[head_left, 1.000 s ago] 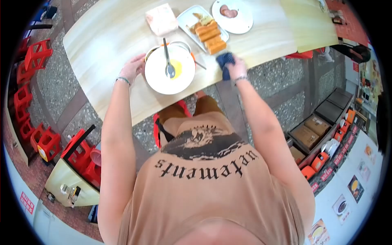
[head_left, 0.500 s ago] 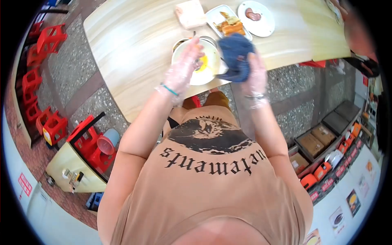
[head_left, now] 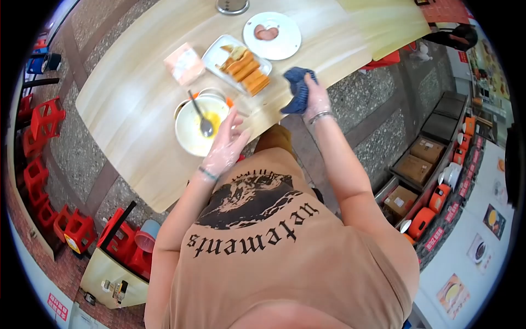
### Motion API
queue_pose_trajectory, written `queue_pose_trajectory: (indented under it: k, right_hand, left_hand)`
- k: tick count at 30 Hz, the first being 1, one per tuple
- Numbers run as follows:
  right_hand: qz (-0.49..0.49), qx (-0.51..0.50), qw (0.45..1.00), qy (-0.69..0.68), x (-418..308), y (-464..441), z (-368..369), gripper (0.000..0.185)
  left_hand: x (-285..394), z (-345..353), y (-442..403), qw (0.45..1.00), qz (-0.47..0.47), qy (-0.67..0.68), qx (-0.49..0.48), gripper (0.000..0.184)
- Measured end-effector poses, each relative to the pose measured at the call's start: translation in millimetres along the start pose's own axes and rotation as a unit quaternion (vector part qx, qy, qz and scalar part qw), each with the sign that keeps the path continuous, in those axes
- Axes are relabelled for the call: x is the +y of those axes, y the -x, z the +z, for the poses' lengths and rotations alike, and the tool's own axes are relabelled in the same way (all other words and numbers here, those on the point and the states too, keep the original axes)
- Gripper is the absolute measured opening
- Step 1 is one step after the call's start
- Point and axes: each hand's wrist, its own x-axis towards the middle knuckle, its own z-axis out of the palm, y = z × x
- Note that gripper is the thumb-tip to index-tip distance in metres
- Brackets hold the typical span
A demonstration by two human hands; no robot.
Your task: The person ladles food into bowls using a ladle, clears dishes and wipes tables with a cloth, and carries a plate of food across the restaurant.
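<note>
A folded dark blue cloth [head_left: 296, 90] is in my right hand [head_left: 316, 98], just off the table's near edge. My left hand [head_left: 226, 145], in a clear plastic glove, is open with its fingers apart, over the right side of a white bowl [head_left: 186, 134]. I cannot tell whether it touches the rim. A spoon [head_left: 206, 126] leans in the bowl, its tip in some yellow liquid. Beyond the bowl, a white rectangular plate [head_left: 215, 50] carries golden fried dough sticks [head_left: 243, 68]. My right hand is gloved too.
A round white plate [head_left: 285, 38] with pinkish sausage pieces stands farther back, near a metal canister [head_left: 232, 5]. A tissue pack [head_left: 185, 63] lies left of the food. Red stools [head_left: 48, 118] line the left; boxes [head_left: 412, 167] sit on the right.
My right hand has moved the cloth right, away from the bowl. My left hand has drawn back to the bowl's right side. The view has shifted, placing the tableware farther left.
</note>
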Motion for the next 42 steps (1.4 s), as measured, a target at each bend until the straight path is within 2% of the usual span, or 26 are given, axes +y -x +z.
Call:
queue_pose_trajectory:
  k: [3, 5, 6, 7, 8, 9, 10, 11, 13, 15, 16, 18, 23, 25, 27, 30, 31, 32, 33, 34, 35, 36, 37, 39, 41, 42]
  right_hand:
    - [-0.064, 0.048, 0.996, 0.025, -35.2, -100.7, -66.5, 0.02]
    - [-0.132, 0.101, 0.983, 0.08, -64.5, -139.5, -70.8, 0.02]
    - [-0.121, 0.118, 0.977, 0.129, -82.0, -146.6, -63.3, 0.029]
    - [-0.119, 0.107, 0.978, 0.132, -85.2, -181.1, -69.7, 0.029]
    - [-0.201, 0.105, 0.943, 0.244, -86.9, -226.1, -77.1, 0.036]
    - [-0.275, 0.103, 0.889, 0.351, -86.7, -261.5, -81.4, 0.042]
    - [-0.305, 0.082, 0.868, 0.382, -100.8, -274.9, -69.6, 0.051]
    - [-0.318, 0.04, 0.851, 0.416, -112.0, -295.4, -57.8, 0.05]
    - [-0.446, -0.062, 0.744, 0.494, -111.8, -362.5, -42.7, 0.05]
    - [-0.44, -0.116, 0.595, 0.662, -113.7, -378.2, -24.0, 0.05]
    - [-0.433, -0.138, 0.594, 0.663, -102.5, -378.1, -24.6, 0.05]
    - [-0.526, -0.17, 0.548, 0.628, -90.4, -366.5, -35.0, 0.049]
    - [-0.476, -0.275, 0.553, 0.626, -55.9, -303.9, -91.6, 0.052]
    - [-0.471, -0.284, 0.545, 0.632, -49.2, -276.8, -102.3, 0.052]
    - [-0.462, -0.298, 0.54, 0.637, -38.1, -248.6, -108.9, 0.053]
    - [-0.435, -0.286, 0.537, 0.664, -12.8, -209.2, -113.8, 0.053]
    - [-0.435, -0.29, 0.535, 0.663, 0.8, -195.3, -115.2, 0.053]
    - [-0.439, -0.327, 0.52, 0.656, 16.9, -179.8, -116.0, 0.055]
    - [-0.441, -0.364, 0.505, 0.647, 32.4, -163.0, -112.5, 0.056]
    - [-0.44, -0.379, 0.507, 0.637, 47.8, -144.9, -101.8, 0.058]
    - [-0.437, -0.393, 0.51, 0.628, 64.2, -125.1, -90.4, 0.06]
    - [-0.42, -0.375, 0.518, 0.644, 80.9, -108.0, -76.2, 0.061]
    - [-0.407, -0.355, 0.526, 0.657, 96.9, -97.4, -56.1, 0.063]
    - [-0.428, -0.339, 0.54, 0.64, 126.4, -86.9, -21.2, 0.064]
    - [-0.426, -0.349, 0.561, 0.618, 140.0, -78.5, 12.6, 0.064]
    - [-0.437, -0.349, 0.557, 0.614, 143.2, -78.4, 26.3, 0.062]
  left_hand:
    - [-15.5, 23.3, -33.1, 0.998, -0.054, 0.007, 0.02, 0.07]
    - [-10.9, 46.2, -54.6, 0.994, -0.091, 0.032, 0.053, 0.068]
    - [-6.2, 56.1, -63.3, 0.978, -0.159, 0.116, 0.068, 0.067]
    - [-0.2, 65.2, -79.4, 0.952, -0.217, 0.199, 0.08, 0.065]
    - [-6.1, 80.6, -90.2, 0.928, -0.251, 0.234, 0.144, 0.062]
    - [-12.0, 88.3, -104.9, 0.926, -0.252, 0.237, 0.153, 0.062]
    - [-19.8, 95.6, -109.5, 0.899, -0.273, 0.276, 0.201, 0.062]
    - [-29.2, 101.4, -112.5, 0.868, -0.292, 0.315, 0.25, 0.063]
    - [-44.2, 105.5, -126.5, 0.837, -0.3, 0.332, 0.314, 0.062]
    - [-47.6, 102.4, -140.5, 0.831, -0.209, 0.314, 0.409, 0.06]
    - [-51.8, 101.2, -149.4, 0.816, -0.211, 0.319, 0.433, 0.058]
    - [-56.2, 95.8, -168.7, 0.798, -0.219, 0.324, 0.458, 0.057]
    - [-65.1, 62.8, -190.2, 0.804, -0.272, 0.257, 0.462, 0.036]
    - [-76.2, 51.2, -203.9, 0.795, -0.262, 0.292, 0.463, 0.034]
    - [-87.3, 43.4, -215.1, 0.843, -0.259, 0.208, 0.424, 0.031]
    - [-59.7, 47.2, -231.8, 0.828, -0.249, 0.284, 0.414, 0.029]
    - [-54.7, 49.0, -235.1, 0.825, -0.211, 0.341, 0.399, 0.029]
    - [-50.5, 48.2, -232.3, 0.818, -0.171, 0.395, 0.381, 0.028]
    - [-83.0, 55.9, -225.7, 0.816, -0.172, 0.397, 0.383, 0.028]
    - [-139.2, 72.4, -220.0, 0.897, -0.094, 0.153, 0.404, 0.03]
    - [-171.4, 83.0, -213.1, 0.914, -0.011, -0.101, 0.393, 0.032]
    - [-109.2, 92.4, -179.1, 0.923, -0.099, 0.107, 0.356, 0.033]
    - [-37.1, 101.0, -143.3, 0.867, -0.196, 0.301, 0.345, 0.035]
    - [-42.4, 113.2, -90.3, 0.856, -0.229, 0.348, 0.305, 0.042]
    - [-68.7, 115.3, -44.3, 0.781, -0.265, 0.447, 0.346, 0.047]
    - [-79.5, 109.8, -30.2, 0.782, -0.263, 0.448, 0.344, 0.047]
